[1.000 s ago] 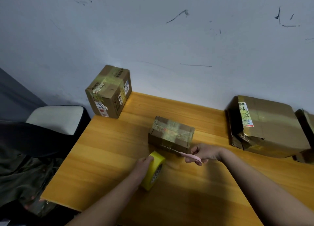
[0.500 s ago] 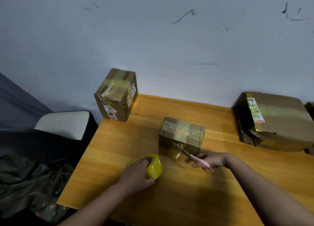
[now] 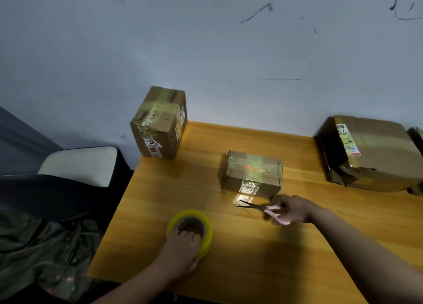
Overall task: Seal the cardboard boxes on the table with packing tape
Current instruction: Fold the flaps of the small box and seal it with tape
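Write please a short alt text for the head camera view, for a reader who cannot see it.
A person's left hand rests on a yellow tape roll lying flat on a wooden table, while the right hand holds pink-handled scissors just in front of a small taped cardboard box. Two larger boxes stand by the wall.

Small cardboard box (image 3: 253,174): low and oblong, shut, glossy clear tape over its top and down its near face, mid-table. Tall cardboard box (image 3: 160,123): upright at the far left corner against the wall, taped across the top, labels on its sides. Large cardboard box (image 3: 375,152): crumpled, lying flat at the far right, long label on top. Tape roll (image 3: 190,229): yellow, lying flat near the front edge. Scissors (image 3: 263,208): pink handles, dark blades slightly parted, tips pointing left, just in front of the small box.
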The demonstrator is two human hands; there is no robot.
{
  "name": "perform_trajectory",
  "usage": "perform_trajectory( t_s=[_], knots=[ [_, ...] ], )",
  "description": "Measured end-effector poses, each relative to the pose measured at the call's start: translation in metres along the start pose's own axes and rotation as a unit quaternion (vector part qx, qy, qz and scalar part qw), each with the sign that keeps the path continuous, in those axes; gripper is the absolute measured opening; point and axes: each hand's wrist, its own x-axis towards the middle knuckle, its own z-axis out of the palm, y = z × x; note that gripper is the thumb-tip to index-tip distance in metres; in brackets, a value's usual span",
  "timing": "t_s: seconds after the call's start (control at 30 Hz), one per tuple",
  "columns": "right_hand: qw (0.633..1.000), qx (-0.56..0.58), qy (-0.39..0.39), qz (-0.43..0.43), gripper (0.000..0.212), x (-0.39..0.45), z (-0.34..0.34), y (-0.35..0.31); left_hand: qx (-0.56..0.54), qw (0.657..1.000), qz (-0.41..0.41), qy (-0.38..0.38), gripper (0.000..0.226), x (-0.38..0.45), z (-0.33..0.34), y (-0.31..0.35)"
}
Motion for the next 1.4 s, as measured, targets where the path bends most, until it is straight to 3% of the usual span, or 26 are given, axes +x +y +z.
perform_trajectory(
  t_s=[0.13,0.2,0.4,0.53,0.6,0.67,0.73,0.83,0.97,1.4],
  knots=[
    [0.994,-0.062,0.083,-0.024,0.059,-0.005,0.025,-0.01,-0.012,0.999,0.019,-0.041,0.044,-0.001,0.009,0.002],
    [0.99,-0.08,0.113,-0.007,0.058,-0.007,0.045,-0.017,-0.018,0.999,0.034,-0.026,0.049,0.002,0.015,-0.004],
    [0.978,-0.074,0.186,0.062,0.057,-0.012,0.097,-0.038,-0.042,0.978,0.087,0.186,0.028,0.033,-0.01,-0.023],
    [0.97,-0.099,0.222,0.028,0.042,-0.02,0.102,-0.044,-0.052,0.953,0.087,0.284,0.025,0.08,-0.052,-0.021],
    [0.945,-0.077,0.319,-0.008,0.042,-0.024,0.094,-0.04,-0.065,0.939,0.086,0.328,0.031,0.103,-0.071,-0.015],
    [0.897,-0.072,0.435,-0.039,0.038,-0.024,0.075,-0.037,-0.055,0.924,0.071,0.371,0.05,0.122,-0.088,-0.01],
    [0.874,-0.078,0.477,-0.043,0.045,-0.017,0.045,-0.04,-0.049,0.925,0.057,0.373,0.066,0.139,-0.101,-0.007],
    [0.892,-0.131,0.429,-0.048,0.062,0.004,0.007,-0.045,-0.039,0.953,0.044,0.297,0.089,0.164,-0.107,-0.005],
    [0.913,-0.18,0.357,-0.082,0.066,0.035,0.001,-0.041,-0.036,0.968,0.042,0.244,0.083,0.185,-0.105,-0.004],
    [0.862,-0.194,0.45,-0.129,0.061,0.063,0.016,-0.03,-0.026,0.953,0.039,0.298,0.101,0.199,-0.081,-0.004]
  ],
)
